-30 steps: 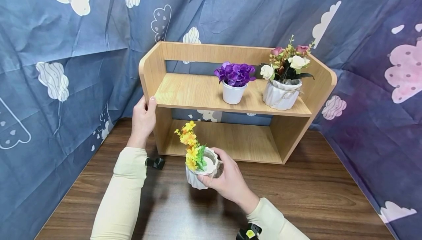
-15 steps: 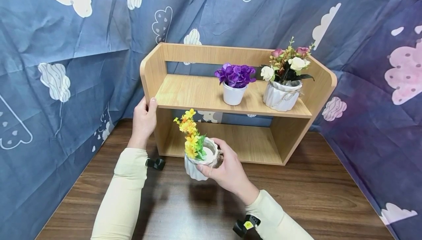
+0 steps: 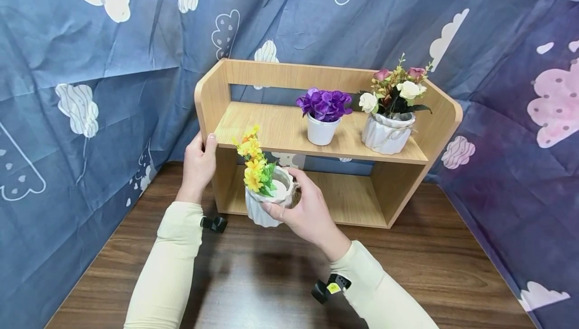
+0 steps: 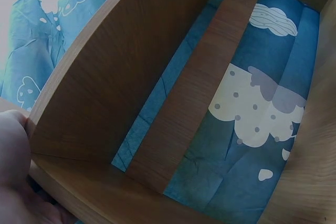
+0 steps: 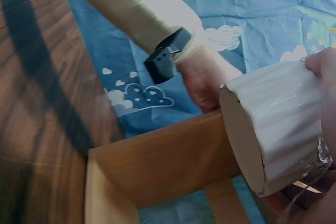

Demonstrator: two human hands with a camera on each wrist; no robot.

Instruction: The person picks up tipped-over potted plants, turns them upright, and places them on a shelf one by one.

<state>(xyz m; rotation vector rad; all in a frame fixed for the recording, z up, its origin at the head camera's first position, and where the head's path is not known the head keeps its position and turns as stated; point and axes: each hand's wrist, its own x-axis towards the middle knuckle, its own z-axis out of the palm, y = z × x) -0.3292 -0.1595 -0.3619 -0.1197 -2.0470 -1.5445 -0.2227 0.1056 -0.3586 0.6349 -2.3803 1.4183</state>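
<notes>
My right hand (image 3: 312, 216) grips the rim of a white fluted flowerpot (image 3: 260, 212), thumb on the near side and fingers round the back. Yellow and orange flowers (image 3: 253, 166) with green leaves rise from its left side, and twine is tied near the rim. The pot is in the air in front of the lower shelf; its flat bottom shows in the right wrist view. My left hand (image 3: 198, 166) holds the left side panel of a two-tier wooden shelf (image 3: 253, 123), thumb on the front edge. Its other fingers are mostly hidden behind the panel.
On the upper shelf stand a small white pot (image 3: 321, 132) of purple flowers (image 3: 324, 104) and, at the right, a white pot (image 3: 386, 133) of mixed roses (image 3: 398, 88). Dark wooden table (image 3: 434, 258) lies below. A blue cloud-print cloth (image 3: 126, 113) surrounds the back and sides.
My right hand has raised the pot of yellow flowers and shifted it slightly left, its flower tips now overlapping the upper shelf's edge. My left hand keeps its hold on the side panel.
</notes>
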